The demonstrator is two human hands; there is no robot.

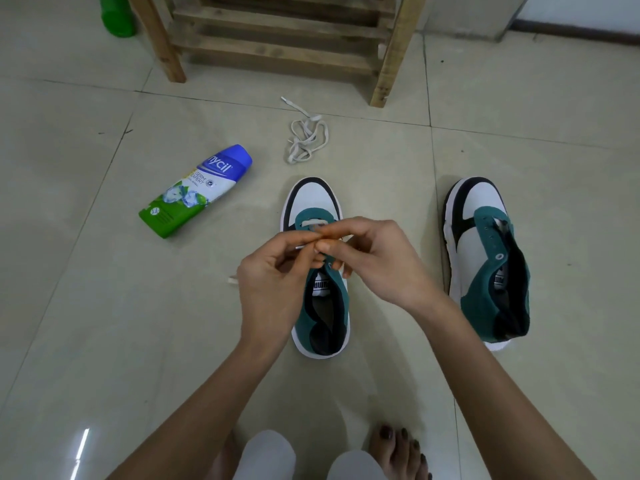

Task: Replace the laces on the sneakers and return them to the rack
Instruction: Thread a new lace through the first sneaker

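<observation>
- Powder bottle [195,190]: lying on its side, left of centre; blue cap end far-right, green base near-left; label reads "GERM EXPERT".
- Green plastic container [117,16]: far left, cut off by the frame's top edge.
- Floor [69,306]: pale glossy tiles, thin dark joints; streak of glare near left.
- Dark skirting strip [575,29]: far right.
</observation>
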